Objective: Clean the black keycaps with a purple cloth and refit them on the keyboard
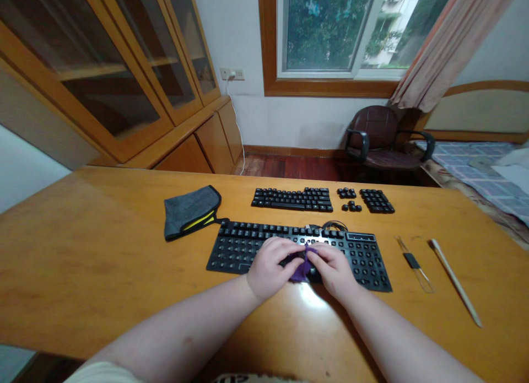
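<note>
My left hand (271, 267) and my right hand (334, 268) meet over the middle of a black keyboard (231, 249). Between them they pinch a small purple cloth (303, 270), which hangs down in front of the fingers. Whether anything is wrapped inside it is hidden. Much of the keyboard has bare switches, while keycaps stay on along its back row. Behind it, the removed black keycaps (291, 199) lie in rows, with a number-pad block (377, 201) and two small groups (347, 193) to the right.
A folded grey cloth (190, 206) with yellow inside lies left of the keyboard. To the right are a wire keycap puller (412, 262) and a pale slim stick (457, 284). A coiled black cable (335, 225) rests behind the keyboard. An armchair (378, 138) stands past the desk.
</note>
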`<state>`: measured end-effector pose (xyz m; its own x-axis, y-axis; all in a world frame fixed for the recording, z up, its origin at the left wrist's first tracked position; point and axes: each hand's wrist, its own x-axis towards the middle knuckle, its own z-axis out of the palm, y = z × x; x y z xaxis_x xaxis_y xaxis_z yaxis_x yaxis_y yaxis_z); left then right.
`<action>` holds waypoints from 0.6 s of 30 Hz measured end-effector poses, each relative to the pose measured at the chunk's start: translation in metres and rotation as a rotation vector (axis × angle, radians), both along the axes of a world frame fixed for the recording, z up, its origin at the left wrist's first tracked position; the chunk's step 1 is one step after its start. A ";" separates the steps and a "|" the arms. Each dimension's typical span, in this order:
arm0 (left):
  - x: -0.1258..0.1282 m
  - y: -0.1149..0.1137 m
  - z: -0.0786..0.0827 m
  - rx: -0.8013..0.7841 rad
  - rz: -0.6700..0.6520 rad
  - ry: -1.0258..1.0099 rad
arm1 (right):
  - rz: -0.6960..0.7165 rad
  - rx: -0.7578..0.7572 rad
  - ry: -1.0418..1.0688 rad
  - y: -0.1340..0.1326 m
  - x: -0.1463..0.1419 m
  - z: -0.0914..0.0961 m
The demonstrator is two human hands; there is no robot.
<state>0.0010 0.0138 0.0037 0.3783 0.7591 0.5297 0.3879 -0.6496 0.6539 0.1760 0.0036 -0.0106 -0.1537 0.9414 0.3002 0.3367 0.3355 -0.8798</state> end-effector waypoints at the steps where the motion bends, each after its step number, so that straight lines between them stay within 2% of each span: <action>1: 0.000 0.000 0.000 0.001 0.005 0.007 | 0.003 0.001 -0.004 0.000 0.000 0.000; 18: -0.001 -0.001 0.001 -0.013 0.006 0.083 | 0.045 -0.018 0.002 -0.001 -0.001 0.002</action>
<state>-0.0003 0.0126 0.0048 0.4162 0.7682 0.4865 0.4447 -0.6386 0.6280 0.1747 0.0029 -0.0084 -0.1958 0.9387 0.2837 0.3197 0.3347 -0.8864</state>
